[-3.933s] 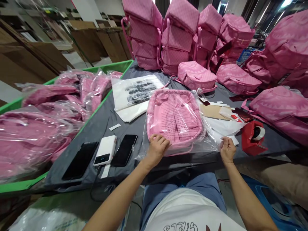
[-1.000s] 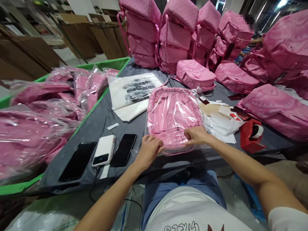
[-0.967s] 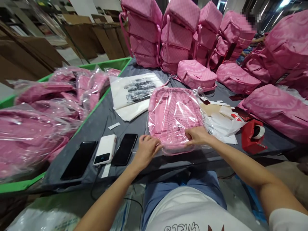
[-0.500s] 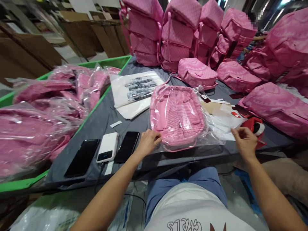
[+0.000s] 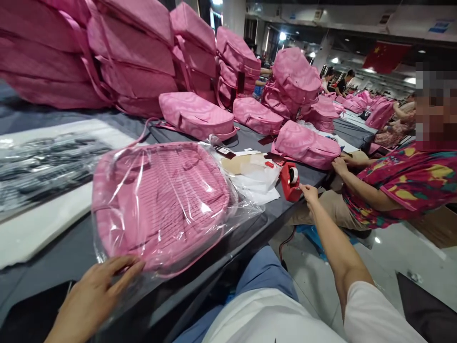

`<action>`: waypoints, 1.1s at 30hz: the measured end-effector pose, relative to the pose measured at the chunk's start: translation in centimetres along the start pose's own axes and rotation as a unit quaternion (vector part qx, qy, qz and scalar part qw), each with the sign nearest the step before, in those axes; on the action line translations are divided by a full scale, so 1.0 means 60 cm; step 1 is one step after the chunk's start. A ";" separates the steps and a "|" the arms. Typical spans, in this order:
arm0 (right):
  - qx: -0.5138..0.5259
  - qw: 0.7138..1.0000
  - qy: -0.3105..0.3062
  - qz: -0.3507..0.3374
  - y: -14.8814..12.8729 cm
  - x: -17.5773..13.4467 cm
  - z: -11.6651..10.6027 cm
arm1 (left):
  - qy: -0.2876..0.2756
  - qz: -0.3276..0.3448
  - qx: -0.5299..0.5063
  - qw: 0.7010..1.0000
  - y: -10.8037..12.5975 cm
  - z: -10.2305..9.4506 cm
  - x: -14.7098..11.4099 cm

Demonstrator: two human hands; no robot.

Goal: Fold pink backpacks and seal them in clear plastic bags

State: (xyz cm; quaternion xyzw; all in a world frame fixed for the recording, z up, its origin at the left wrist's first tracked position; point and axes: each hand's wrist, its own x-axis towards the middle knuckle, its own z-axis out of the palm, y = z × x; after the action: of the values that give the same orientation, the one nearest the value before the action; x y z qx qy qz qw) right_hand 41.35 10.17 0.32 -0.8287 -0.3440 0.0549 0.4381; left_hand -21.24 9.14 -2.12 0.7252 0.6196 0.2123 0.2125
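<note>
A pink backpack [image 5: 167,200] lies flat at the table's front, inside a clear plastic bag [image 5: 246,209] whose loose end spreads to the right. At its lower left corner is my left hand [image 5: 96,290], fingers and thumb closed on the plastic edge. My right hand [image 5: 310,196] reaches far right, thumb and finger pinched at the front of a red tape dispenser [image 5: 291,183] holding a white roll. The strip of tape between the fingertips is too small to see clearly. Beside the dispenser lie white papers [image 5: 255,174] and a dark tag [image 5: 224,151].
Stacked pink backpacks [image 5: 135,52] line the back, with single backpacks [image 5: 196,114] before them. Printed plastic bags [image 5: 50,166] lie at left, above a black phone [image 5: 35,309]. At right sits a co-worker in a patterned shirt [image 5: 407,186], their hands [image 5: 341,164] near another backpack [image 5: 307,145].
The view has turned right and come closer to the table. My right hand has moved from beside the tape dispenser to its front edge. My left hand stays at the bag's corner.
</note>
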 end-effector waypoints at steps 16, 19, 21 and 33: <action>0.257 0.955 -0.083 0.125 -0.050 -0.155 0.016 | 0.006 -0.052 -0.030 0.998 0.038 -0.016 0.000; 0.318 0.912 -0.235 0.113 -0.120 -0.210 0.045 | -0.005 -0.021 -0.036 0.999 0.055 -0.019 -0.009; 0.386 0.829 -0.399 0.067 -0.177 -0.258 0.054 | -0.021 0.000 -0.037 0.999 0.073 -0.023 -0.015; -0.083 0.502 -0.693 -0.510 -0.497 -0.393 0.263 | -0.012 -0.062 -0.062 0.996 0.077 -0.017 0.005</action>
State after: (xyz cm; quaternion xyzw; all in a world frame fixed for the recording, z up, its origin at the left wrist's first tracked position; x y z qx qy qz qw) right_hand 1.74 17.77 8.50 -0.2387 -0.9038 0.3501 -0.0596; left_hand -18.06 8.81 1.33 0.6732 0.6466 0.2275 0.2775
